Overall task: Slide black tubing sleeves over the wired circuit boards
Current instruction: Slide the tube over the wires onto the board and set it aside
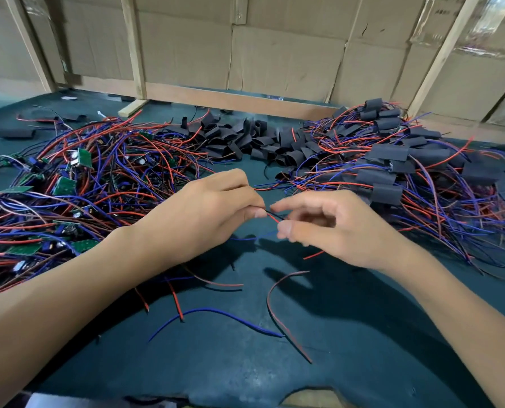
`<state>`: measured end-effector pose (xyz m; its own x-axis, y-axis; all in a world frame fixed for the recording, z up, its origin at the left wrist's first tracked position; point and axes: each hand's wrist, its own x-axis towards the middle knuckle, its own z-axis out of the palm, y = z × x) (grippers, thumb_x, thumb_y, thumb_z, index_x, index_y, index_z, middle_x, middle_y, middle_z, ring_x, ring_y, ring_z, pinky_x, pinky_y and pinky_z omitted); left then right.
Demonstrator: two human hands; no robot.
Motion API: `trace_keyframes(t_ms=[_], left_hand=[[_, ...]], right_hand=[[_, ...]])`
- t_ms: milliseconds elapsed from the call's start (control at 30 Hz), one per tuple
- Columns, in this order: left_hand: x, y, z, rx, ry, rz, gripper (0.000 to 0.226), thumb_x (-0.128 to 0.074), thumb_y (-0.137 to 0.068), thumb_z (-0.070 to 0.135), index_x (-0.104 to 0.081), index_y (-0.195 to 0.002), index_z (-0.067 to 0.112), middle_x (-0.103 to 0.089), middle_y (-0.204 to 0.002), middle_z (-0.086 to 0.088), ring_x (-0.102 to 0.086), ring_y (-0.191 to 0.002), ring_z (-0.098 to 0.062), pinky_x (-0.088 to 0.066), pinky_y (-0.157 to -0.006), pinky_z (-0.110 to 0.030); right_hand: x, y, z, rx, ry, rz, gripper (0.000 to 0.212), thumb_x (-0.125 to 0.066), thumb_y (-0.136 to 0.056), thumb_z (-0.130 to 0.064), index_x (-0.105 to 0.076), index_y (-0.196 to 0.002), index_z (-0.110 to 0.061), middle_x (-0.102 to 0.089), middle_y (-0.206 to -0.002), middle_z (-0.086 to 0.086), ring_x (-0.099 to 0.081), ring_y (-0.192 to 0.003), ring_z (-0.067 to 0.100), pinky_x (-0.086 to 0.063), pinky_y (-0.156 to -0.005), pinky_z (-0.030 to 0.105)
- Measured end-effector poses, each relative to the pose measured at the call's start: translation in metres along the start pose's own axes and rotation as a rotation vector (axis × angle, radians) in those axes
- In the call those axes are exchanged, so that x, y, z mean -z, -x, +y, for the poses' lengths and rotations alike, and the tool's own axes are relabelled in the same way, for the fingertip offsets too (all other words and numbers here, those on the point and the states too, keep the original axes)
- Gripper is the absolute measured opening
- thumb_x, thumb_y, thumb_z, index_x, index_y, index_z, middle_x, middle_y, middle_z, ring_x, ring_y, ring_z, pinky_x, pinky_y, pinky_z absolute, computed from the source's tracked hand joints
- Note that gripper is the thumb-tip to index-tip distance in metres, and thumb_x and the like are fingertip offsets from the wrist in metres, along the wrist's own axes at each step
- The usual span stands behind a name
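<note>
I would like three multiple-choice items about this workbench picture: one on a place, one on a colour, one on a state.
1. Where does the pile of bare green circuit boards lie?
A. at the left
B. at the right
C. in the near middle

2. What colour are the empty sleeves heaped at the back?
A. white
B. black
C. yellow

3. What is the left hand doing?
A. lying flat on the table
B. holding a sleeve
C. pinching thin wires

Answers: 1 A, the green boards show among the left wires; 2 B, the heap is black; 3 C, its fingertips close on wires, near the right hand.
</note>
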<state>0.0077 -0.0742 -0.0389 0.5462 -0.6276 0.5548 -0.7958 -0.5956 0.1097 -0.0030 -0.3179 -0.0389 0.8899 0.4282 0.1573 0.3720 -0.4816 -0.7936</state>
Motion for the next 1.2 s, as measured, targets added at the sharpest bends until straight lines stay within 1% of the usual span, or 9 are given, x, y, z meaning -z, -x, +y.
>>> trace_keyframes(t_ms=[233,367,467,567,733,867,1000,1067,1200], left_hand=[[0.017,-0.01,-0.022,-0.138,-0.132,-0.104,0.019,-0.061,-0.1,0.018,-0.072,-0.113,0.009,-0.066,-0.09,-0.006,-0.063,-0.084,-0.031,-0.052,-0.078,-0.045],[0.023,-0.046,-0.069,0.15,-0.133,-0.256,0.036,-0.056,-0.1,0.033,-0.059,-0.135,0.027,-0.067,-0.108,0.002,-0.059,-0.105,-0.022,-0.044,-0.096,-0.034],[0.012,-0.081,-0.109,0.279,-0.215,-0.271,0.048,-0.062,-0.096,0.024,-0.051,-0.142,0.021,-0.06,-0.118,-0.008,-0.053,-0.116,-0.03,-0.041,-0.103,-0.039],[-0.004,-0.107,-0.132,0.235,-0.404,-0.435,0.046,-0.056,-0.1,0.026,-0.049,-0.144,0.017,-0.053,-0.132,-0.014,-0.044,-0.127,-0.035,-0.035,-0.11,-0.046],[-0.03,-0.133,-0.135,0.192,-0.498,-0.626,0.032,-0.059,-0.097,0.034,-0.065,-0.122,0.015,-0.064,-0.117,-0.015,-0.057,-0.111,-0.038,-0.049,-0.096,-0.048],[-0.036,-0.148,-0.13,0.346,-0.542,-0.641,0.021,-0.075,-0.086,0.029,-0.067,-0.099,0.014,-0.05,-0.077,-0.005,-0.06,-0.086,-0.037,-0.056,-0.081,-0.055],[-0.03,-0.153,-0.121,0.435,-0.442,-0.613,0.025,-0.08,-0.08,0.033,-0.065,-0.093,0.018,-0.058,-0.091,-0.006,-0.06,-0.094,-0.036,-0.054,-0.088,-0.055],[-0.031,-0.147,-0.119,0.472,-0.415,-0.597,0.012,-0.069,-0.085,0.021,-0.064,-0.085,0.011,-0.062,-0.088,-0.009,-0.06,-0.084,-0.034,-0.055,-0.085,-0.05],[-0.037,-0.135,-0.117,0.584,-0.366,-0.581,0.015,-0.059,-0.082,0.012,-0.054,-0.068,0.008,-0.059,-0.075,-0.012,-0.054,-0.066,-0.029,-0.055,-0.074,-0.043]], right_hand=[[-0.005,-0.004,-0.003,-0.093,-0.249,0.033,0.012,-0.064,-0.097,-0.002,-0.073,-0.098,-0.011,-0.071,-0.069,0.006,-0.065,-0.061,0.017,-0.055,-0.048,0.028],[-0.002,-0.006,0.001,-0.129,-0.129,0.114,0.011,-0.063,-0.096,0.002,-0.07,-0.095,-0.006,-0.075,-0.08,0.008,-0.065,-0.057,0.015,-0.041,-0.037,0.024],[0.001,-0.007,0.0,-0.167,-0.096,0.159,0.014,-0.062,-0.099,-0.008,-0.074,-0.098,-0.015,-0.075,-0.077,-0.001,-0.048,-0.047,0.004,-0.033,-0.04,0.014],[0.003,-0.005,-0.001,-0.049,0.079,0.181,0.015,-0.064,-0.1,-0.024,-0.077,-0.095,-0.024,-0.064,-0.063,-0.013,-0.044,-0.044,0.0,-0.032,-0.047,0.009],[0.001,-0.002,0.001,-0.041,0.061,0.166,0.016,-0.062,-0.1,-0.009,-0.071,-0.089,-0.017,-0.074,-0.077,0.002,-0.065,-0.059,0.009,-0.056,-0.063,0.03],[0.001,-0.004,0.003,-0.086,0.008,0.198,0.019,-0.06,-0.098,-0.006,-0.072,-0.091,-0.019,-0.074,-0.078,-0.004,-0.058,-0.056,0.004,-0.045,-0.058,0.024],[0.006,-0.005,0.002,-0.01,0.123,0.311,0.012,-0.07,-0.095,-0.026,-0.079,-0.088,-0.022,-0.07,-0.07,-0.009,-0.054,-0.061,0.004,-0.042,-0.062,0.025],[0.007,-0.005,0.001,-0.01,0.081,0.355,0.014,-0.073,-0.093,-0.032,-0.079,-0.082,-0.025,-0.069,-0.066,-0.007,-0.05,-0.058,0.005,-0.039,-0.057,0.021],[0.005,-0.005,-0.001,-0.011,0.041,0.404,0.015,-0.076,-0.09,-0.033,-0.078,-0.076,-0.029,-0.068,-0.063,-0.01,-0.049,-0.057,-0.001,-0.039,-0.057,0.015]])
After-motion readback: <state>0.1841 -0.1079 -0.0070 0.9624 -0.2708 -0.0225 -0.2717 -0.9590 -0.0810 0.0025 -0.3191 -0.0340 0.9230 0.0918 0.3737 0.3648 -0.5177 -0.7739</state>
